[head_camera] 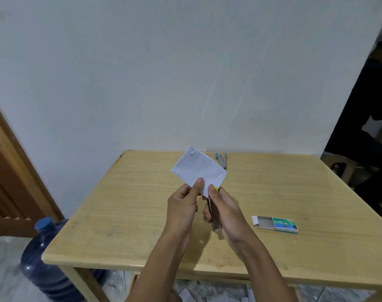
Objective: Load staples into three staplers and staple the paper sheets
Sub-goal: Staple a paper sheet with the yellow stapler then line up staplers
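Observation:
My left hand [183,205] pinches the lower edge of small white paper sheets [197,167], held up above the table with staples along their edges. My right hand [223,211] grips a stapler [215,216] with a yellow tip, its nose at the sheets' lower right corner. Blue staplers [222,160] lie at the table's far edge, partly hidden behind the sheets. A green staple box [276,224], slid open, rests on the table to the right of my hands.
The wooden table [124,214] stands against a pale wall. A blue water jug [43,258] sits on the floor at the left by a wooden door [5,171]. Paper scraps [207,295] lie under the table. Dark furniture [359,138] stands at the right.

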The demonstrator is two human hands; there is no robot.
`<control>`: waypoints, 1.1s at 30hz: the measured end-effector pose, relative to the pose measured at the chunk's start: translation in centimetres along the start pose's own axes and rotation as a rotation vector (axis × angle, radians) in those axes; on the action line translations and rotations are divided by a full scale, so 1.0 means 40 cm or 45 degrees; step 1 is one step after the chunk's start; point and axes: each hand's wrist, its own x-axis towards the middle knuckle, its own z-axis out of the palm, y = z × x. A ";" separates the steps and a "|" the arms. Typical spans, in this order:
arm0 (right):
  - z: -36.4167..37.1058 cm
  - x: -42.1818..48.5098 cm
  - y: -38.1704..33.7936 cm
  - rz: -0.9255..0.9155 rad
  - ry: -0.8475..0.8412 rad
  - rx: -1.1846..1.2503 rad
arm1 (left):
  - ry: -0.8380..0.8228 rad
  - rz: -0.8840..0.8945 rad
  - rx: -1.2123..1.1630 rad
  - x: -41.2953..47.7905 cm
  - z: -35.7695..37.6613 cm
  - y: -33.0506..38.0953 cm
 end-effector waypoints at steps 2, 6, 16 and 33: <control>0.001 0.003 -0.005 -0.015 0.021 0.072 | -0.025 -0.015 -0.013 0.001 -0.002 -0.001; -0.001 0.005 -0.010 -0.027 0.052 0.207 | -0.081 -0.036 -0.047 0.001 -0.004 0.003; 0.000 -0.001 -0.007 0.016 0.140 0.270 | -0.079 -0.023 -0.061 0.007 -0.007 -0.001; -0.011 0.004 -0.035 0.173 0.375 -0.023 | -0.180 -0.189 -0.028 0.021 -0.057 -0.003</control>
